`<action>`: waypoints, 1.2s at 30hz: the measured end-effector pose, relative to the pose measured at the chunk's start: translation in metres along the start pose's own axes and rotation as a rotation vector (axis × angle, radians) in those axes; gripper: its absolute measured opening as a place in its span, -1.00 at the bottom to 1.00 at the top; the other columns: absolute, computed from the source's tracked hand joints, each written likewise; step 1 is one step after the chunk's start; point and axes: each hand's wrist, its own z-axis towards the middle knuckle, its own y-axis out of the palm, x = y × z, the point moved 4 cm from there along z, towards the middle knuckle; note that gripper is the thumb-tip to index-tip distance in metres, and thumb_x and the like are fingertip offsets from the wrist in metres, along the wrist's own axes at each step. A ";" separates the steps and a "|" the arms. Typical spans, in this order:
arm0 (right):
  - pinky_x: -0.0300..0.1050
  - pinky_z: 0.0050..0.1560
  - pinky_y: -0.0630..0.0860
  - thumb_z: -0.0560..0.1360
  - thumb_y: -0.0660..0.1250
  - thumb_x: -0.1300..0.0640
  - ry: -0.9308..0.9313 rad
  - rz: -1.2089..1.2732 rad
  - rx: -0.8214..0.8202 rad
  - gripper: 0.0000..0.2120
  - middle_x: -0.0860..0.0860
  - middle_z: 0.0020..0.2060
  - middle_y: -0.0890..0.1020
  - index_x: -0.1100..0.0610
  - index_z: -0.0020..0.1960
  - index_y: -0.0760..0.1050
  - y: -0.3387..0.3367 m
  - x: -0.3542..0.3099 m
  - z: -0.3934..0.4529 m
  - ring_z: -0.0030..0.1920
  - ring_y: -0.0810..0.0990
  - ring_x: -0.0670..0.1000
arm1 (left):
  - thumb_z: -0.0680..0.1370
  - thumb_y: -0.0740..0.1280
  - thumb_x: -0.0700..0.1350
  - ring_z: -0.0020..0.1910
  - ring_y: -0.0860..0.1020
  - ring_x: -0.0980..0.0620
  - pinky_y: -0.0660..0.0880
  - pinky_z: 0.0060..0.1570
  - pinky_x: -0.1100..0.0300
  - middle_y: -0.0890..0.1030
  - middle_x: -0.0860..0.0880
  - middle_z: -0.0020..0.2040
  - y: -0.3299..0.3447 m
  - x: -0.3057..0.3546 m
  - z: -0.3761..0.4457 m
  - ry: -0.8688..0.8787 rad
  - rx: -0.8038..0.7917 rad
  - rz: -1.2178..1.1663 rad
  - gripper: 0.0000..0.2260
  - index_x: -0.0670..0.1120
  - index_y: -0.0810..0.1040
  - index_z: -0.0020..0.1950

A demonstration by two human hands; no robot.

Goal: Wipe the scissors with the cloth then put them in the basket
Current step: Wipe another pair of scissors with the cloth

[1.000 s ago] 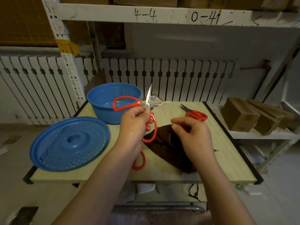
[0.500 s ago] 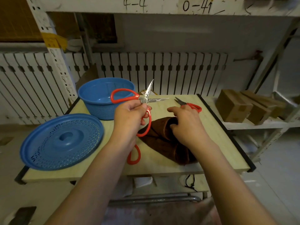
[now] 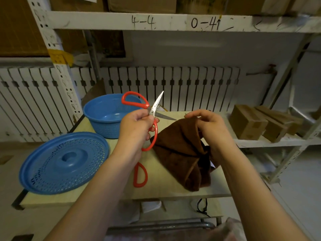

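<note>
My right hand (image 3: 211,126) has lifted the brown cloth (image 3: 180,150) off the tabletop, pinching its edge; left hand (image 3: 137,126) grips the open scissors (image 3: 152,110) beside it. Wiping next; basket (image 3: 104,115) behind-left.

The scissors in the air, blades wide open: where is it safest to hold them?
Hold the scissors at the pivot and red handle loops, coming from below on the handle side, as the left hand does. Both blades point up and right, away from that grip.
</note>
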 end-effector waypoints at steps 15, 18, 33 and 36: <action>-0.06 0.01 0.60 0.44 0.43 0.25 -0.081 -0.191 0.064 -0.70 0.00 -0.14 0.56 0.02 0.12 0.50 -0.014 -0.011 0.006 -0.07 0.60 0.01 | 0.60 0.25 -0.26 -0.29 0.48 0.09 0.39 -0.38 0.27 0.65 -0.03 -0.15 0.016 0.009 0.002 0.016 -0.060 0.008 -0.77 0.08 0.49 -0.10; -0.13 0.05 0.54 0.41 0.47 0.25 -0.056 -0.216 0.047 -0.65 -0.07 -0.08 0.55 0.06 0.16 0.54 -0.013 -0.005 0.008 -0.04 0.53 -0.10 | 0.60 0.25 -0.26 -0.30 0.48 0.10 0.38 -0.38 0.27 0.65 -0.01 -0.15 0.016 0.006 0.001 -0.009 -0.074 0.022 -0.78 0.07 0.50 -0.09; -0.22 -0.41 0.42 0.49 0.39 -0.02 0.025 -0.206 0.024 -0.76 0.02 -0.37 0.56 0.17 -0.12 0.53 -0.020 0.004 0.006 -0.42 0.49 -0.05 | 0.59 0.27 -0.27 -0.43 0.48 0.22 0.38 -0.48 0.36 0.61 0.03 -0.26 0.020 -0.001 -0.001 -0.004 -0.228 0.104 -0.79 -0.18 0.57 0.20; -0.17 -0.29 0.62 0.53 0.33 0.01 -0.025 -0.040 0.112 -0.79 0.09 -0.20 0.61 0.17 -0.03 0.49 -0.024 -0.002 0.003 -0.32 0.61 -0.02 | 0.58 0.27 -0.26 -0.38 0.49 0.18 0.38 -0.46 0.33 0.64 0.02 -0.23 0.021 0.001 -0.001 -0.004 -0.241 0.101 -0.79 -0.16 0.57 0.19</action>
